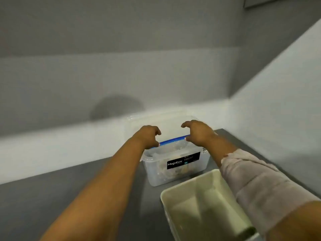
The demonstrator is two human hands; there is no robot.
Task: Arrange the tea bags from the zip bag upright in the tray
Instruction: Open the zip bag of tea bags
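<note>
Zip bag with blue seal strip sits inside clear Megabox container on grey tabletop, tea bags dimly visible through wall. Left hand and right hand pinch strip ends, fingers curled. Bag likely light, floppy, slippery film; stiffest hold at seal strip. Pale tray near right forearm, nearer than fingers.

The whole view is soft with blur. The zip bag inside the clear box shows only its blue strip; its contents are an indistinct pale mass. The tray at the desk's near edge is cut off by the picture's bottom edge, its right side behind a sleeve.
</note>
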